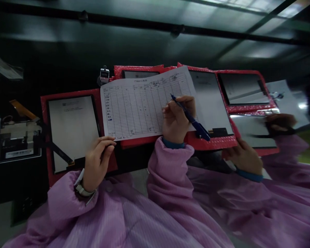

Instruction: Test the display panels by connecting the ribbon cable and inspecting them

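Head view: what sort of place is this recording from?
Probably an electronics factory's display-panel inspection bench: bare screen panels on red bubble wrap, the right hand holding a blue pen over a gridded log sheet, pink cleanroom-style sleeves.

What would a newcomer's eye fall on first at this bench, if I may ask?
Most likely the white gridded form sheet at centre, where the person's right hand holds a blue pen with its tip over the sheet, while the left hand rests at the sheet's lower left corner. Around it, red padded trays carry pale flat panels, and a co-worker's hand in a matching pink sleeve reaches in at the right.
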Tool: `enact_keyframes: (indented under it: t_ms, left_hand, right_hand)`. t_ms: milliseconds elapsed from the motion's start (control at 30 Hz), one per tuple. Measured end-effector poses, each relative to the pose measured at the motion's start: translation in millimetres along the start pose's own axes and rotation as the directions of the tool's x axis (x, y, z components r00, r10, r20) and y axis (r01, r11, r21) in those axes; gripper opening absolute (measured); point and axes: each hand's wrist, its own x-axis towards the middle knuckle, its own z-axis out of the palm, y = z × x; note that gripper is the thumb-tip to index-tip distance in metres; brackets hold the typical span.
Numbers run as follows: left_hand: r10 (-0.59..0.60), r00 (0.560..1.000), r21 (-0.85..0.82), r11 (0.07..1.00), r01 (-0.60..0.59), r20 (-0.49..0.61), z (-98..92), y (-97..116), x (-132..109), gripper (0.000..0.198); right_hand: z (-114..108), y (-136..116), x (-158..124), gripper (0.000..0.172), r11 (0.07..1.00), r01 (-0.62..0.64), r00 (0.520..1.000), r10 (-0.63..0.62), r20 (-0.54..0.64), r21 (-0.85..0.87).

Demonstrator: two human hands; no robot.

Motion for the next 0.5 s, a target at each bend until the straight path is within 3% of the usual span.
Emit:
enact_keyframes:
  t_ms: [200,400,500]
  left_hand:
    - [0.022,0.999,0.032,0.999,-0.02,-0.047,-0.6,0.3,-0.9,0.019]
    - [0.069,0.993,0.072,0.995,-0.062,-0.096,-1.7,0.3,-1.0,0.019]
    - [0.084,0.992,0.069,0.995,-0.078,-0.095,-1.9,0.9,-0.7,0.018]
  right_hand:
    - [-0.1,-1.3,-0.5,0.018,0.999,-0.037,0.999,0.038,0.027,-0.003]
    - [0.5,1.2,-0.6,0.014,0.981,-0.19,0.971,0.194,0.137,-0.042]
    - [0.5,2.8,-1.1,0.01,0.981,-0.192,0.971,0.195,0.141,-0.033]
